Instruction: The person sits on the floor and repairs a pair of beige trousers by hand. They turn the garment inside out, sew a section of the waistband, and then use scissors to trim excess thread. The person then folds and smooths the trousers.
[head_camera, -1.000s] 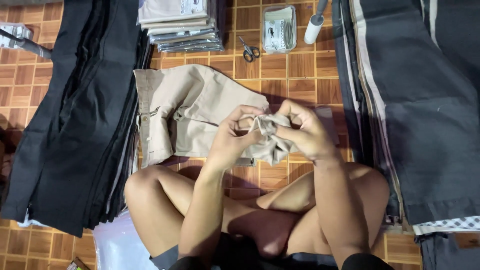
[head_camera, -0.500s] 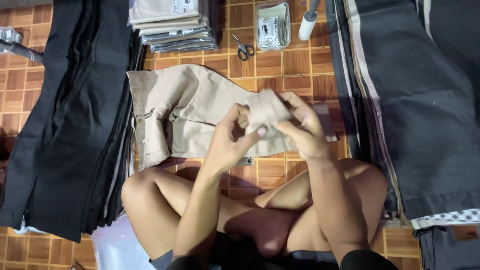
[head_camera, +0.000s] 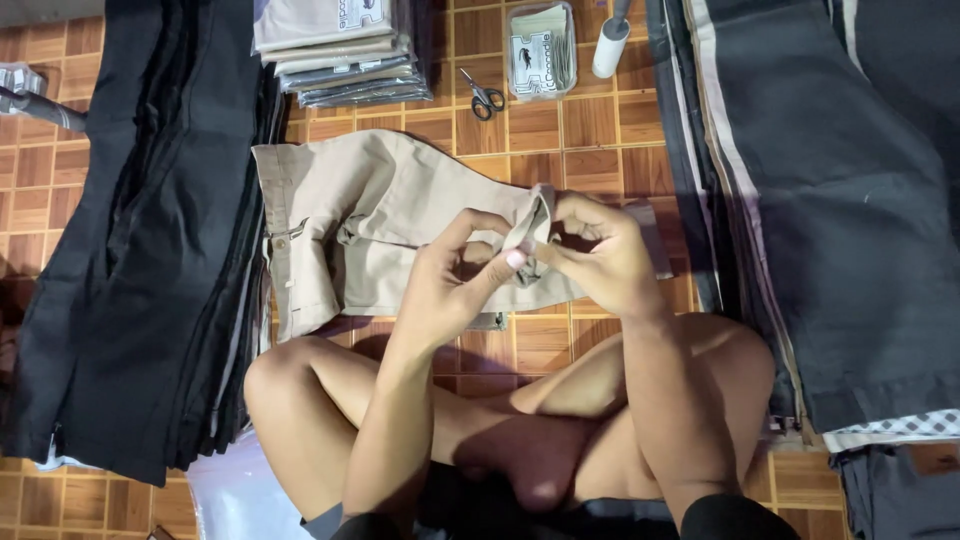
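A pair of beige trousers (head_camera: 370, 215) lies folded on the tiled floor in front of my crossed legs, waistband to the left. My left hand (head_camera: 455, 275) and my right hand (head_camera: 600, 255) meet over its right part. Both pinch a raised fold of the beige cloth (head_camera: 535, 215) between thumb and fingers, lifted a little off the floor. The cloth under my palms is hidden.
Dark trousers (head_camera: 130, 260) are piled at the left and more dark garments (head_camera: 820, 200) at the right. At the back lie a stack of bagged clothes (head_camera: 335, 45), scissors (head_camera: 485, 97), a clear box of tags (head_camera: 541, 50) and a white roller (head_camera: 610, 40). A plastic bag (head_camera: 235, 495) lies by my left knee.
My hands have shifted the bunched cloth slightly up and right and drawn it into a narrower upright fold. The view has moved a little; the trousers lie as before.
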